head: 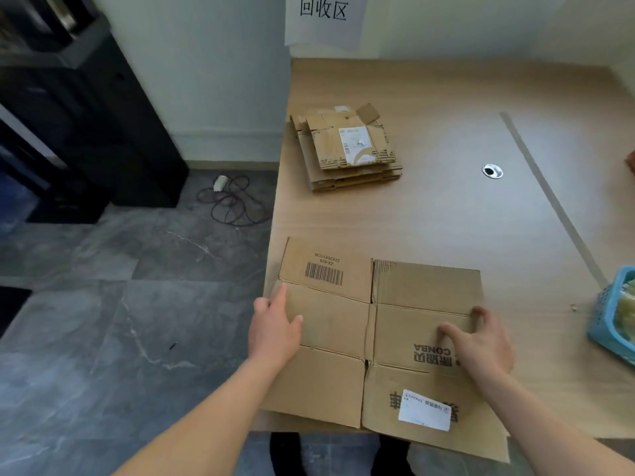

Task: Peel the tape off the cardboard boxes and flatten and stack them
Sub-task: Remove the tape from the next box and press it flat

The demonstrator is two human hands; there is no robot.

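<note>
A flattened brown cardboard box lies at the near left corner of the wooden table, with a barcode on its far flap and a white label near me. My left hand grips its left edge, thumb on top. On the box's right edge my right hand holds on, fingers curled over the rim. A stack of flattened boxes lies farther back on the table's left side.
A blue plastic basket sits at the table's right edge. A round cable hole is in the tabletop. A coiled cable lies on the grey floor to the left, beside a black cabinet. A paper sign hangs on the wall.
</note>
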